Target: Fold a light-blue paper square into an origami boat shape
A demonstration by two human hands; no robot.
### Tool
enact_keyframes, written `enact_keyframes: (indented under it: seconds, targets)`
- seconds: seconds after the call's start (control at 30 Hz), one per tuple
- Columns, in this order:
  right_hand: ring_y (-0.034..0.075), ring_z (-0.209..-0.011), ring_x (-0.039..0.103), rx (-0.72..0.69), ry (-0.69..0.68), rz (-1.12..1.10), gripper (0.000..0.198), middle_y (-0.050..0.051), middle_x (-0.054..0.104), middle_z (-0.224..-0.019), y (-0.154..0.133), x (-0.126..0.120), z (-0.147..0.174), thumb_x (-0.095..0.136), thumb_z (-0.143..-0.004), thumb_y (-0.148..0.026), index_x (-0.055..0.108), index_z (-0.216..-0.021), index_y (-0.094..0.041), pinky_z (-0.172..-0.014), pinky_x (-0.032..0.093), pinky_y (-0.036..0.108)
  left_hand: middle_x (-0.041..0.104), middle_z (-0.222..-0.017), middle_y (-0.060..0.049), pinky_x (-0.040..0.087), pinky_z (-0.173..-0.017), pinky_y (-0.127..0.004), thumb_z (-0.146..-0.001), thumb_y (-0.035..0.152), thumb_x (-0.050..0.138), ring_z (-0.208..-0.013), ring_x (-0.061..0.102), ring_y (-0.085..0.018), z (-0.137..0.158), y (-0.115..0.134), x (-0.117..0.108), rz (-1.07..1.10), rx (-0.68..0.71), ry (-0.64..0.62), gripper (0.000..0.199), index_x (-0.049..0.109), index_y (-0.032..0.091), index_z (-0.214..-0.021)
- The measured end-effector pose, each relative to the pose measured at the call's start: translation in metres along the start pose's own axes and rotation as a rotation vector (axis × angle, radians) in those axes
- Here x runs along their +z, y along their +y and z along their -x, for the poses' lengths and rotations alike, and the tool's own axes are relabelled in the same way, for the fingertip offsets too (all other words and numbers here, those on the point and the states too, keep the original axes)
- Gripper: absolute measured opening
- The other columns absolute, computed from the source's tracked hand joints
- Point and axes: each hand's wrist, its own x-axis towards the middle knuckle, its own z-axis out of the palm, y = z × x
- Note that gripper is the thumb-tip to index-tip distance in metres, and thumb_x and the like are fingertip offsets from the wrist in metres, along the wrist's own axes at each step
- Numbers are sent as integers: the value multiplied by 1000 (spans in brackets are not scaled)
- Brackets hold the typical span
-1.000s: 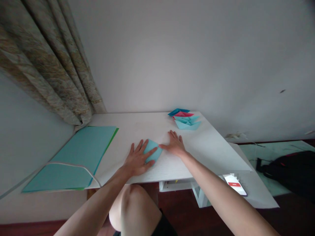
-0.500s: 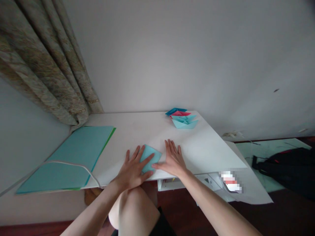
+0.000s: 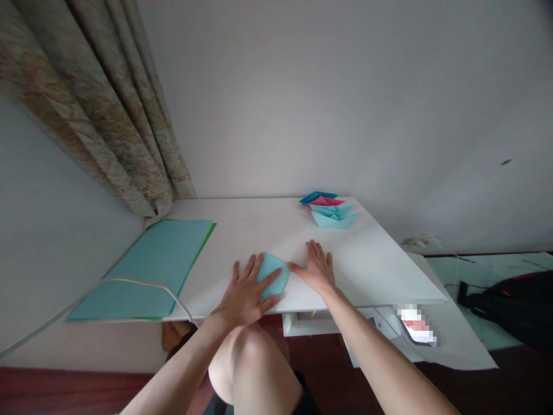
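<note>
Left hand (image 3: 245, 294), splayed and gripping nothing, pins folded light-blue paper (image 3: 272, 263) near the front of the surface (image 3: 242, 225); right hand (image 3: 318, 272), unclenched, has shifted its thumb to the paper's right corner, apparently pressing a crease.

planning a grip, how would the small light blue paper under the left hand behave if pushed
The small light blue paper looks thin, so it's probably lightweight and bendable. Lying flat on the white desk, it would likely slide rather than tip.
</note>
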Motion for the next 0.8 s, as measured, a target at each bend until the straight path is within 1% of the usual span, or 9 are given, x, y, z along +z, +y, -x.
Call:
enact_keyframes:
  seconds: [0.1,0.23,0.3,0.37,0.43,0.5,0.6,0.7,0.8]
  targets:
    - [29,-145,15,15,31,0,89,17,21,-157,-5,2,1,48,-83,-64,28,-147,-7,-115,8,56,15,-160,-12,19,-106,-70,-94,60,31,-144,15,-41,6,10,5,-26,-52,45,59,23,40,-149]
    - [31,-145,14,28,64,9,97,19,20,-156,-10,4,0,46,-79,-70,26,-148,-5,-114,6,58,24,-157,-17,23,-107,-66,-98,49,31,-143,21,-39,15,26,8,-70,-172,160,55,31,29,-149]
    - [32,-145,11,38,52,11,103,20,18,-157,-12,3,0,46,-76,-74,23,-149,-4,-113,3,59,32,-153,-17,27,-104,-67,-94,51,40,-140,29,-40,14,29,3,-55,-194,151,56,37,30,-146]
    - [33,-146,7,56,20,12,108,19,15,-158,-13,1,-2,46,-73,-76,19,-150,-5,-112,0,61,44,-145,-15,25,-102,-72,-90,54,48,-134,36,-41,7,27,-3,-38,-211,121,53,47,33,-139]
    - [34,-146,3,84,-19,13,111,18,12,-158,-14,0,-4,47,-71,-78,17,-151,-6,-112,-2,62,45,-145,-13,20,-106,-70,-91,50,46,-139,30,-39,-2,21,-6,-44,-177,118,45,56,29,-129]
    - [34,-146,1,111,-56,19,113,17,9,-159,-15,-1,-7,47,-70,-78,15,-151,-7,-111,-4,62,34,-153,-14,21,-109,-64,-95,47,37,-144,21,-35,-10,16,-5,-37,-71,84,50,50,20,-136]
    - [34,-146,-1,125,-76,32,115,17,6,-159,-18,1,-10,44,-70,-81,12,-152,-7,-110,-4,63,26,-157,-13,20,-111,-61,-98,46,27,-145,19,-33,-15,13,4,-52,-11,57,59,32,14,-148]
    - [36,-145,-2,130,-51,40,116,18,4,-159,-23,6,-12,39,-69,-84,13,-152,-7,-109,-5,65,25,-157,-10,20,-112,-58,-98,47,27,-144,20,-34,-12,16,9,-52,-42,57,61,29,15,-149]
    - [39,-145,-2,143,-32,49,119,19,4,-159,-29,8,-13,38,-66,-87,15,-152,-9,-106,-6,68,29,-156,-7,26,-111,-52,-98,35,28,-142,28,-31,-7,18,9,-25,-131,71,54,32,16,-149]
